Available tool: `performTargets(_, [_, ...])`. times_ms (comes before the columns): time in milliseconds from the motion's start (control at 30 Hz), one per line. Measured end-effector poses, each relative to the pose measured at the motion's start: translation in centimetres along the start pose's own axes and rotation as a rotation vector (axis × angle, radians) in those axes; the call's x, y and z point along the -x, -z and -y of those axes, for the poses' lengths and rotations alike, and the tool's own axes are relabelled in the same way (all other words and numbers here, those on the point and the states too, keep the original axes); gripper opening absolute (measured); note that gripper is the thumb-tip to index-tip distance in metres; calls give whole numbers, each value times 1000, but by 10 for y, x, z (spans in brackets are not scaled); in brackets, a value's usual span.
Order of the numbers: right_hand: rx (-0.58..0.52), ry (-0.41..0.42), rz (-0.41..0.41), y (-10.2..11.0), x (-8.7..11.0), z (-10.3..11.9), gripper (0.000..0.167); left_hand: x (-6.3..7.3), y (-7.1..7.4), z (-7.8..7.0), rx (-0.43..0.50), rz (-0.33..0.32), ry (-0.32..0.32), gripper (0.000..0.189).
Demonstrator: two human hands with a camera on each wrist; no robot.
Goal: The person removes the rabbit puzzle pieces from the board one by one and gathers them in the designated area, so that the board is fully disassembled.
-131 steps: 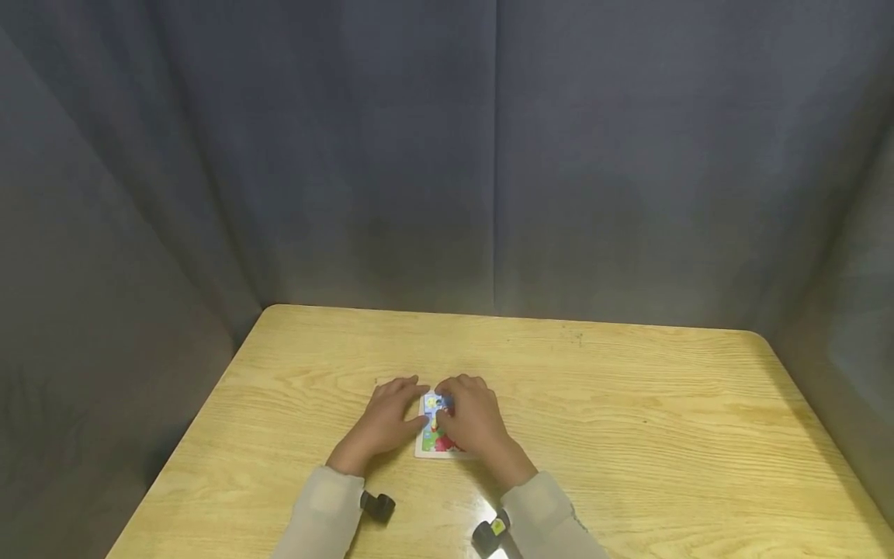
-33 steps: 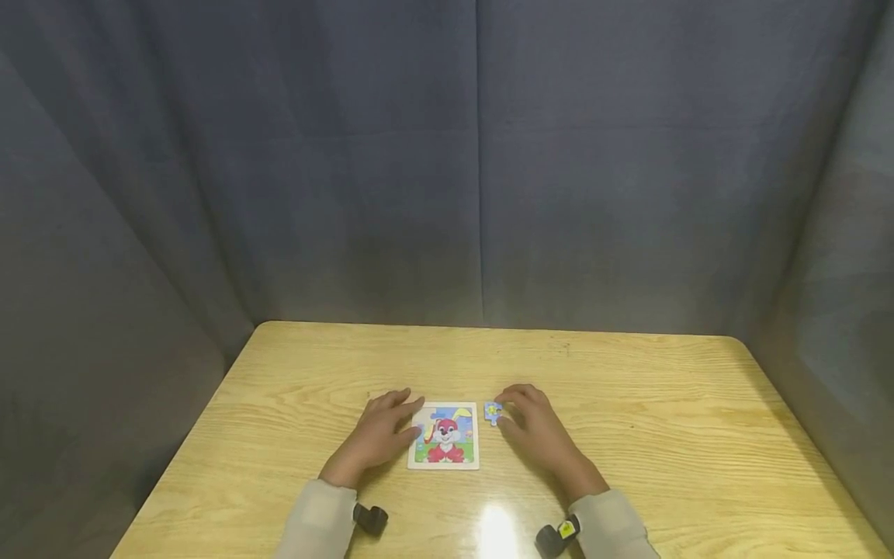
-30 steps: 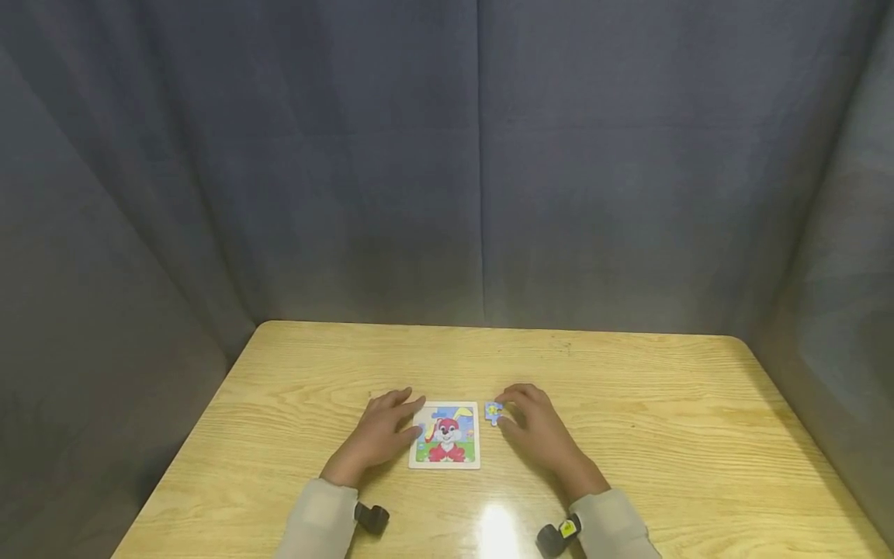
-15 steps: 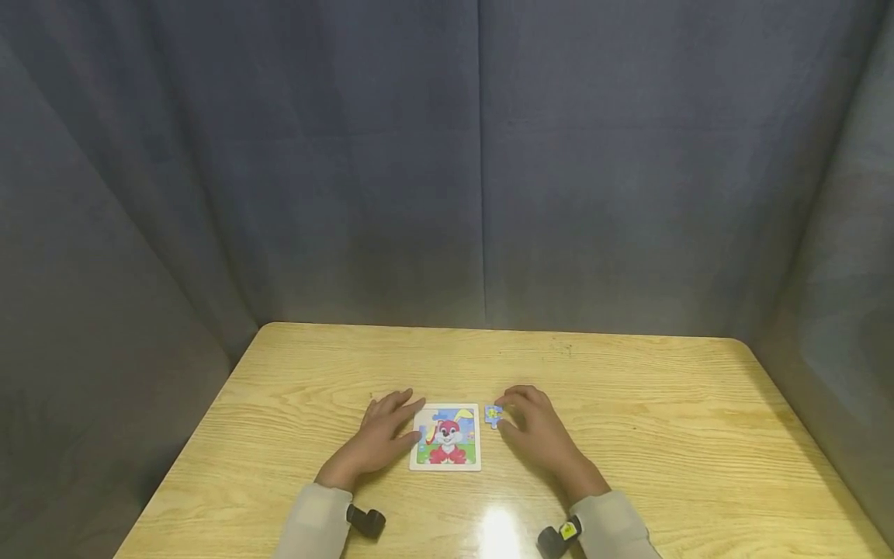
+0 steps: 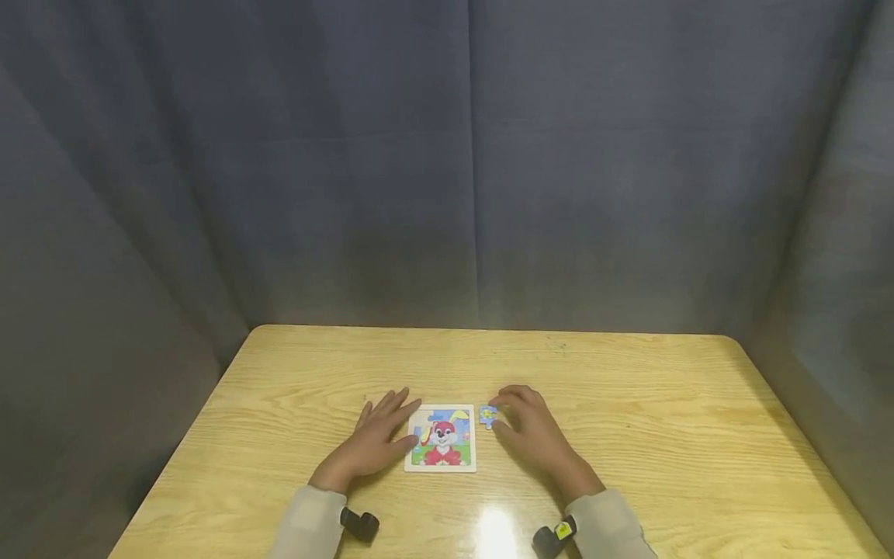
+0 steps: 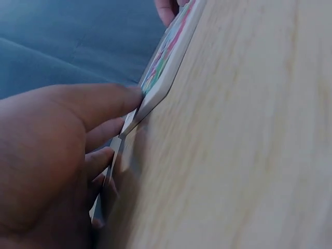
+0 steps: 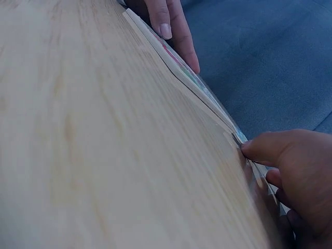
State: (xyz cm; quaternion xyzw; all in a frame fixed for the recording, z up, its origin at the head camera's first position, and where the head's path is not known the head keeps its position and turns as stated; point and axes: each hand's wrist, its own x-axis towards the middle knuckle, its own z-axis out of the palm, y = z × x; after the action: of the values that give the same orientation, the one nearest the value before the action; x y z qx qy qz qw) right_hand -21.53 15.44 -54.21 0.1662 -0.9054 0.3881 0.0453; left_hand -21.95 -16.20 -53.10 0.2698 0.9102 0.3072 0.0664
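A square jigsaw puzzle board (image 5: 443,469) with a pale frame lies flat on the table, picturing a red and white rabbit with yellow ears. At its upper left corner is a pale bare patch. My left hand (image 5: 378,435) rests along the left side, fingers spread, with index fingertip and thumb on the frame. Just right of the board sits a small blue puzzle piece (image 5: 486,415) with a yellow flower. My right hand (image 5: 533,428) pinches that piece by its right side between thumb and index finger. In the right wrist view, the right thumb (image 7: 263,148) is low by the tabletop.
The wooden table (image 5: 649,435) extends widely on both sides and behind the board. A dark grey curtain (image 5: 363,171) hangs along its back and sides. Black wrist cameras (image 5: 360,526) sit below both sleeves.
Since the oldest frame, the flowered piece has gone from the board's upper left to its right with my right hand. Lately my left fingers spread slightly; the right hand stays nearly still.
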Motion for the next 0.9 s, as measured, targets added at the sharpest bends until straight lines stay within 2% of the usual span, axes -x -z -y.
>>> performTargets(133, [1, -17, 6, 2, 2, -1, 30, -3, -2, -1, -10, 16, -17, 64])
performTargets(333, [-13, -19, 13, -1, 2, -2, 30, -7, 3, -5, -30, 42, 12, 63])
performTargets(600, [1, -74, 45, 3, 8, -3, 30, -12, -2, -3, 17, 49, 1, 64])
performTargets(733, [10, -52, 21, 6, 10, -5, 30, -16, -5, -4, 33, 38, -21, 64])
performTargets(900, [16, -14, 9, 8, 7, -6, 33, -19, -3, -5, 26, 22, -18, 63])
